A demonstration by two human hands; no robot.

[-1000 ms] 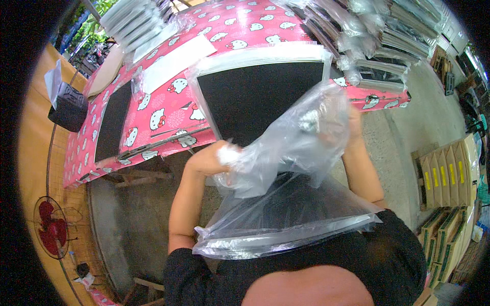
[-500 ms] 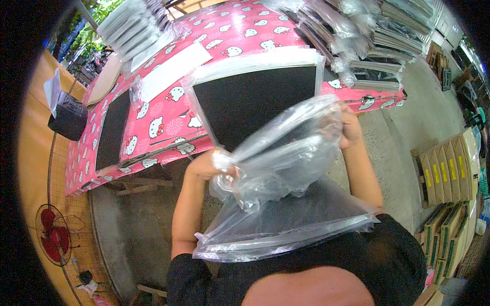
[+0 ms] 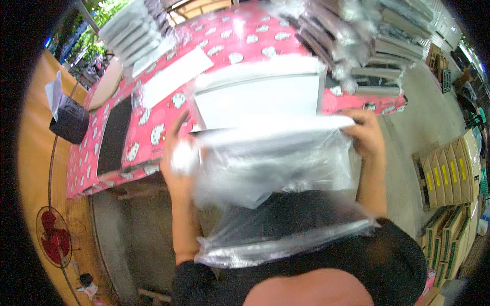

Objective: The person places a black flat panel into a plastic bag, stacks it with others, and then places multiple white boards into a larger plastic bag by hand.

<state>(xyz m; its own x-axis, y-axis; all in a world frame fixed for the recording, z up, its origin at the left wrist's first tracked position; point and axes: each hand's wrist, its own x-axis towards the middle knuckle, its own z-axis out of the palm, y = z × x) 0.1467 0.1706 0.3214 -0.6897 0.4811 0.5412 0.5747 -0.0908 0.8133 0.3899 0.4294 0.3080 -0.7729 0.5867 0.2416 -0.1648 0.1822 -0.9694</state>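
A clear plastic bag (image 3: 280, 163) stretches between my two hands above the table's near edge, its lower part hanging toward my chest. The far edge of a flat sheet, pale with a dark left corner, shows along the bag's mouth; how far it reaches inside is unclear. My left hand (image 3: 178, 155) grips the left side, blurred, with a white patch by its fingers. My right hand (image 3: 366, 133) pinches the right corner between thumb and fingers. Just beyond lies a stack of flat panels (image 3: 258, 99) in clear wrapping, with a white face on top.
The table wears a pink patterned cover (image 3: 158, 133). On it are a white board (image 3: 176, 76), a black panel (image 3: 113, 137), and wrapped stacks at back left (image 3: 132, 38) and right (image 3: 377, 46). Cardboard pieces (image 3: 444, 171) stand at right; a red fan (image 3: 54, 237) is lower left.
My hands have spread apart, the left moving left and away from me, and the bag is wider. The stack's top face was black and is now white; a sheet edge shows at the bag's mouth.
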